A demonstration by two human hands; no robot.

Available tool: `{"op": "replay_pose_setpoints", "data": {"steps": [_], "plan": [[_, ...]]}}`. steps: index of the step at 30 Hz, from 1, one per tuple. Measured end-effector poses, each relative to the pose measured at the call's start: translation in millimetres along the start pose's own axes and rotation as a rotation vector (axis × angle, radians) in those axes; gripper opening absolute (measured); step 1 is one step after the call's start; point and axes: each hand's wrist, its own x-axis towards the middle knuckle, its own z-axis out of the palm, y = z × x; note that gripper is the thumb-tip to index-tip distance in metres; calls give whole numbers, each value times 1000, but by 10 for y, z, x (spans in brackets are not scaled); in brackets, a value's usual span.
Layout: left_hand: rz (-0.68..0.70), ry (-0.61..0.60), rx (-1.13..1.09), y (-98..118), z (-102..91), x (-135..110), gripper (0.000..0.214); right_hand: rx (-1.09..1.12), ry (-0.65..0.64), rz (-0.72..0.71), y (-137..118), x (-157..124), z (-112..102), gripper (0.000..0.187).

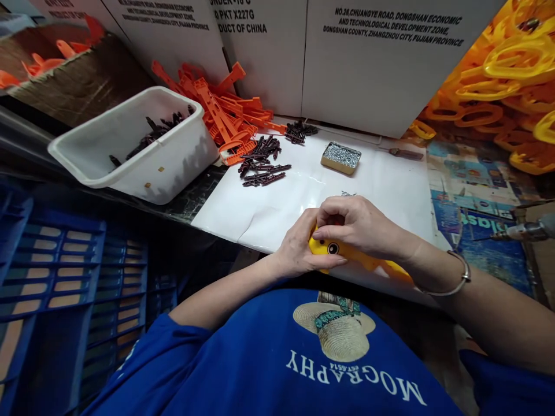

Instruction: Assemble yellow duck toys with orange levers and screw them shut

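A yellow plastic toy part with a printed eye (325, 248) lies at the front edge of the white work surface, close to my body. My left hand (301, 242) is wrapped round its left end, thumb along the near side below the eye. Over its top, my right hand (355, 225) is bent with thumb and forefinger pinched together; whatever is between those fingertips is too small to see. The toy's yellow body runs on to the right, partly hidden beneath my right hand and wrist. Just behind my right hand lie a few small silvery pieces (348, 194).
A tin of small metal pieces (341, 159) stands on the white sheet (277, 205). Dark brown parts (264, 162) and orange plastic parts (217, 110) lie left, beside a white tub (130, 167). A screwdriver-like tool (405, 153), yellow frames (489, 98) and a drill (529, 230) are right.
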Motion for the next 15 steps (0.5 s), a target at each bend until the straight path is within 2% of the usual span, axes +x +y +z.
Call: {"op": "replay_pose_setpoints", "data": {"steps": [4,7,8,10,12,13,15], "plan": [[-41,4,12,-4,0,-9,65,8,-3,44,-28,5,41,19],[8,3,10,8,-18,-14,68,131,7,51,-1,-18,-44,19],[18,2,11,13,-27,-16,71,183,41,50,38,-26,-116,19],[17,3,22,23,-45,-21,78,217,198,52,178,-37,-310,20],[-5,-3,36,30,-61,-25,80,106,407,79,393,-37,-512,17],[-14,-9,40,32,-67,-25,81,24,467,112,516,-33,-592,14],[-22,-21,43,33,-72,-26,80,-119,442,221,749,-26,-678,9]]}}
